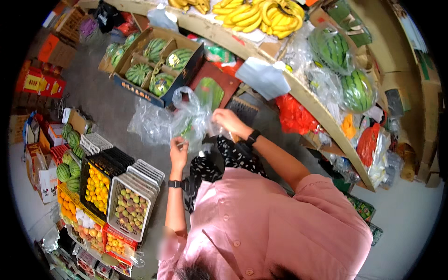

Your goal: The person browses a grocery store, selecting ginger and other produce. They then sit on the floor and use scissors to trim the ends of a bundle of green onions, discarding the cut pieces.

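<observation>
A clear plastic bag [190, 120] with something green in it hangs before me, above the floor. My left hand [179, 150] has its fingers closed at the bag's near left edge. My right hand [229, 120] is at the bag's right side, with its fingers pinched on the thin plastic. Beyond the bag, a green item [210, 91], seen partly through plastic, lies on a dark red surface [226, 82]. Left of the bag rests a crumpled heap of clear plastic [150, 120].
A partitioned cardboard box [140, 90] of watermelons stands ahead. Bananas [259, 15] lie on a wooden-edged counter [315, 101] that runs down the right. A red plastic bag [295, 113] hangs under it. Fruit crates, one a white plastic crate [150, 196], stand at the lower left.
</observation>
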`<state>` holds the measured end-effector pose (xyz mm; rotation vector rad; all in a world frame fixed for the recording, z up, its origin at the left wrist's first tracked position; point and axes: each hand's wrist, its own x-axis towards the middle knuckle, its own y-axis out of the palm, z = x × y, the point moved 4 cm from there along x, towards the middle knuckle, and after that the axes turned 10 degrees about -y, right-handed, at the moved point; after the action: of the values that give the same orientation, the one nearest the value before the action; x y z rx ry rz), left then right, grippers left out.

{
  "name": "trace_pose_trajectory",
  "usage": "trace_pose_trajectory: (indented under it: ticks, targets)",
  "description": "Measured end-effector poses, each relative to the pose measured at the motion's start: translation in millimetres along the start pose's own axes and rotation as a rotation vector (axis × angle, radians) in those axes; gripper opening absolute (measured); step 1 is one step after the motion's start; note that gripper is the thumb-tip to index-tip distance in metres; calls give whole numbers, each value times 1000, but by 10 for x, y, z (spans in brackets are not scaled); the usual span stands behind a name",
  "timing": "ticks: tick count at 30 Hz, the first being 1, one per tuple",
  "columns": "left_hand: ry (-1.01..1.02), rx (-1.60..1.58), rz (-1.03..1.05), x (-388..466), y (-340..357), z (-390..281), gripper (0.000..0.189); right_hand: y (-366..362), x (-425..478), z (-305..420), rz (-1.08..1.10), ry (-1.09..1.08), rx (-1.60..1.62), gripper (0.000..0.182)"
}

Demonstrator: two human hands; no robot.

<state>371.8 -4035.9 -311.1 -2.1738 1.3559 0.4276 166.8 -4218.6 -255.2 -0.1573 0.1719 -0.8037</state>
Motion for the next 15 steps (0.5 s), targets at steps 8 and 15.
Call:
trace_pose_trajectory:
  ticks: [8, 15]
  targets:
    - [54, 732, -267, 1193, 391, 52, 72, 190, 677, -1042, 302, 366, -793, 84]
    - [-153, 510, -149, 1988, 358, 1093, 30, 207, 565, -1673, 183, 106, -270, 39]
